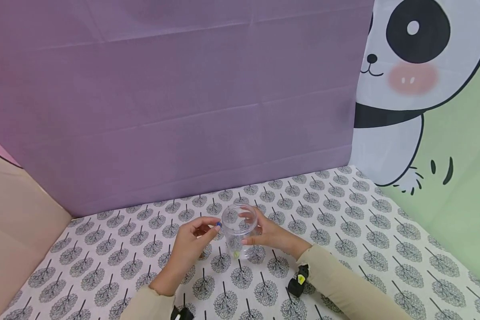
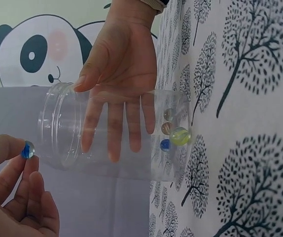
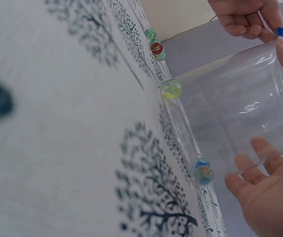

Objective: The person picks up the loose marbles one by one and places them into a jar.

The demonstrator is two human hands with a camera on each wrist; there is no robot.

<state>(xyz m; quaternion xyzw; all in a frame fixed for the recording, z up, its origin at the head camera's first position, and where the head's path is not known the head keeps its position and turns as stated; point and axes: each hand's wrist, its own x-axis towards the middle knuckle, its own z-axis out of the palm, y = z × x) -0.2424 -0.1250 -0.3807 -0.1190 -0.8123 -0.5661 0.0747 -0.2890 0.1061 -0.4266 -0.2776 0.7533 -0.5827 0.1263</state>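
Observation:
My left hand [image 1: 193, 236] pinches a blue and clear glass marble [image 2: 28, 149] between thumb and fingertips, just left of a jar's mouth. The jar [image 1: 233, 232] is clear, wide-mouthed and lidless, upright on the tablecloth. Around its right side my right hand [image 1: 273, 233] holds it, thumb near the rim in the left wrist view and fingers spread along the far wall. Several marbles lie at the jar's bottom: a yellow-green marble [image 2: 180, 136] stands apart from a blue marble [image 2: 165, 145] and a brownish one [image 2: 166, 128].
In the right wrist view, a green marble [image 3: 150, 33] and a red marble [image 3: 156, 48] lie on the cloth beyond the jar. The white tablecloth [image 1: 316, 275] bears a tree print. A purple cloth wall [image 1: 184, 111] rises behind the table, a panda-printed one at right.

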